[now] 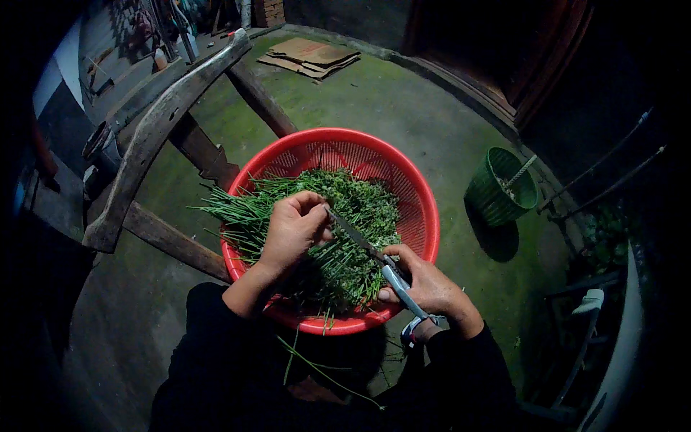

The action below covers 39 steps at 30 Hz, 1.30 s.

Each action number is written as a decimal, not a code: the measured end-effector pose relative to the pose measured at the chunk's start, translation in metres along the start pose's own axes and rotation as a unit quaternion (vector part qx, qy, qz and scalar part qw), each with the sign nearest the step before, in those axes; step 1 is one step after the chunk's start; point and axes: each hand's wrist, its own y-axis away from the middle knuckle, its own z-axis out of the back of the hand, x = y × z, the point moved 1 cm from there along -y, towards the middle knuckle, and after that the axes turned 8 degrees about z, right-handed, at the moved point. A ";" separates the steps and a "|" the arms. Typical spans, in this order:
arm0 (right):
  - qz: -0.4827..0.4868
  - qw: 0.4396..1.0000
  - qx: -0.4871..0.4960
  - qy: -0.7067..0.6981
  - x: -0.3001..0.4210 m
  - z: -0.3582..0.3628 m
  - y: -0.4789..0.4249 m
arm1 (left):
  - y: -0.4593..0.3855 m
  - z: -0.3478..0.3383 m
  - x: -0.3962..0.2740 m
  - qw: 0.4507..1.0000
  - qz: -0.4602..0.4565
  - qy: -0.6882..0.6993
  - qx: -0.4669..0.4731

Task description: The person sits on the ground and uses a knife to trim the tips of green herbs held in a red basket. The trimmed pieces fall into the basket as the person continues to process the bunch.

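Observation:
A red plastic colander basket (420, 202) stands before me, filled with cut green stalks and small flower heads. Long thin stalks (237, 208) stick out over its left rim, while clustered flower heads (372, 200) fill the right and far side. My right hand (434, 289) grips a pair of scissors (397, 283) by its grey handles, the blades pointing up and left over the heap. At the blade tips is my left hand (299, 227), thumb and fingertips pinched together. Whether a small piece sits between those fingers is too small to tell.
A wooden chair's backrest (156, 127) rises left of the basket. A green woven bucket (494, 189) stands on the floor to the right. Flattened cardboard (310, 54) lies farther off. Loose stalks (329, 372) hang below the basket near my lap.

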 end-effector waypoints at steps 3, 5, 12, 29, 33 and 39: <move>0.015 1.000 0.002 -0.012 0.000 0.000 0.000 | 0.005 0.002 -0.010 1.000 0.002 -0.022 0.001; 0.016 1.000 0.010 -0.024 0.002 -0.001 -0.001 | 0.007 0.004 -0.014 1.000 0.002 -0.022 -0.001; 0.022 1.000 -0.004 -0.018 0.006 -0.005 0.001 | 0.008 0.004 -0.016 1.000 0.005 -0.012 -0.011; 0.050 0.986 0.036 -0.153 0.001 0.002 0.004 | 0.019 0.006 -0.036 0.988 0.118 -0.037 0.091; 0.037 0.983 0.050 -0.174 -0.007 0.003 0.003 | 0.019 0.011 -0.039 0.984 0.126 -0.022 0.124; 0.010 0.972 -0.020 -0.234 -0.021 0.009 0.001 | 0.042 0.005 -0.070 0.982 0.131 0.035 0.132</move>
